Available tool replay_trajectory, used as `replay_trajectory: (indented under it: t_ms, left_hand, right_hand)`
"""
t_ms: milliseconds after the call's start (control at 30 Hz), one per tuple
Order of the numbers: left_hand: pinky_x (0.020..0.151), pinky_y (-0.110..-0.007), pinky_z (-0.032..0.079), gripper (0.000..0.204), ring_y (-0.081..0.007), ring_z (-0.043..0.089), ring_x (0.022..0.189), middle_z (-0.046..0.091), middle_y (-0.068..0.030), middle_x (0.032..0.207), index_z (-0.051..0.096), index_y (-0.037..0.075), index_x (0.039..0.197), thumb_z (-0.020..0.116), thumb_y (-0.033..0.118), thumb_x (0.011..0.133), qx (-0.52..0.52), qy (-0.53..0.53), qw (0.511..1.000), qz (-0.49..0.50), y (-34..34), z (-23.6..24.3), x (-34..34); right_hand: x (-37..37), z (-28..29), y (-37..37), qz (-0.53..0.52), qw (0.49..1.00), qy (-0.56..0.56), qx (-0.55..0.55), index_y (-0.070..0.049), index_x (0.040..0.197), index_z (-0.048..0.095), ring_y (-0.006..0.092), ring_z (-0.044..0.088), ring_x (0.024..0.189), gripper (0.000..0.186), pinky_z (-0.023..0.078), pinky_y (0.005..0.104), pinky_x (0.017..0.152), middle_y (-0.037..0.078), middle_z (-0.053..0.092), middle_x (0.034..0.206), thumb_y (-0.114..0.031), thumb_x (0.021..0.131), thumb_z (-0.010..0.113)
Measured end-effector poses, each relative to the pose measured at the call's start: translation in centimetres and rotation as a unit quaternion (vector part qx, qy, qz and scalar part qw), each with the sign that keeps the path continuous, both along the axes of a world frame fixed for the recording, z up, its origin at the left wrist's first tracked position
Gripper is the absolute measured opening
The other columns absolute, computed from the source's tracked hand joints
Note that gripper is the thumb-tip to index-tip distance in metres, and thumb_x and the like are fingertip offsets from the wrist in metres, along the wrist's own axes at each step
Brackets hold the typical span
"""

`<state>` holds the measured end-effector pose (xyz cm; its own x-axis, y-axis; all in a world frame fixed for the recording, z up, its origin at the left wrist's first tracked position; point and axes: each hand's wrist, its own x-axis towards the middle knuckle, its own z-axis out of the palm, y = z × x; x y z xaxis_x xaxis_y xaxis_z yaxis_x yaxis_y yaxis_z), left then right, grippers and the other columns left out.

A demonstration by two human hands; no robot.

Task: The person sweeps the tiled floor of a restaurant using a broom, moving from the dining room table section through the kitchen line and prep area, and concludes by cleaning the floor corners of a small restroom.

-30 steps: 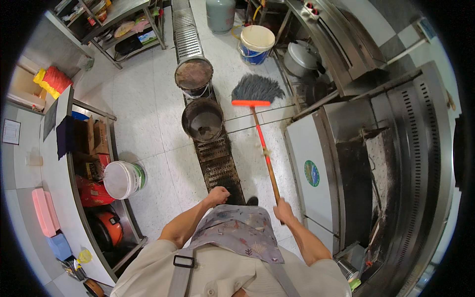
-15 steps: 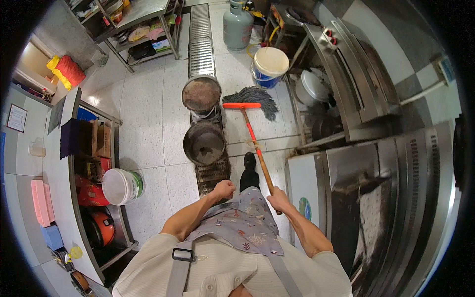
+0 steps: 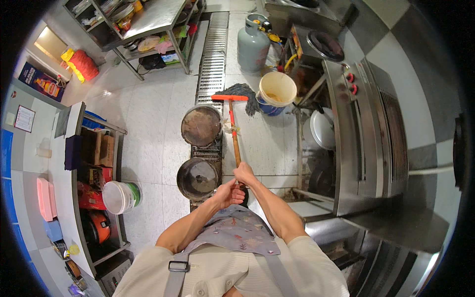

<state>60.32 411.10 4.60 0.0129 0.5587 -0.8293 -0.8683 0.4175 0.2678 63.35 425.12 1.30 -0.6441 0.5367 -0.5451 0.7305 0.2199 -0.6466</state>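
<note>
Both my hands are at the near end of a mop with an orange crossbar and a wooden handle. Its grey strands lie spread on the floor, between the drain grate and a white-and-blue bucket. My right hand wraps round the handle. Just below it, my left hand closes at the handle's butt end, with part of the grip hidden. Left of the handle stand a covered round pot and, nearer me, an open dark pot, both over the drain.
A metal drain grate runs away from me. Ahead right are a gas cylinder and the white-and-blue bucket. Steel cooking equipment lines the right. On the left, a white bucket stands beside a shelved counter.
My left hand has come over to the mop handle's end. The handle has swung left and stands more upright in view. I have moved forward, and the surroundings have shifted.
</note>
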Motion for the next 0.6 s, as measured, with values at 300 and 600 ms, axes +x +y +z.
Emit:
replay_trajectory:
  t_ms: [300, 600]
  left_hand:
    - [0.069, -0.037, 0.053, 0.020, -0.0239, 0.062, 0.076, 0.062, -0.0133, 0.086, 0.055, 0.000, 0.093, 0.047, 0.018, 0.094, 0.048, -0.034, 0.988, 0.139, 10.3, -0.8, -11.1]
    - [0.038, -0.029, 0.030, 0.008, -0.0152, 0.042, 0.042, 0.049, -0.0057, 0.058, 0.053, 0.000, 0.073, 0.053, 0.000, 0.081, -0.024, 0.065, 0.989, 0.132, 18.1, -3.8, -28.3]
  right_hand:
    - [-13.8, -6.1, 8.8, -0.036, 0.999, 0.017, -0.010, 0.010, 0.078, 0.060, 0.0414, 0.063, 0.074, 0.025, 0.049, 0.0464, 0.068, 0.030, 0.061, 0.076, -0.015, 0.074, 0.057]
    - [-30.9, -5.1, 15.9, 0.079, 0.979, -0.006, -0.187, 0.007, 0.074, 0.061, 0.0324, 0.064, 0.062, 0.026, 0.050, 0.0420, 0.058, 0.023, 0.063, 0.068, -0.019, 0.074, 0.063]
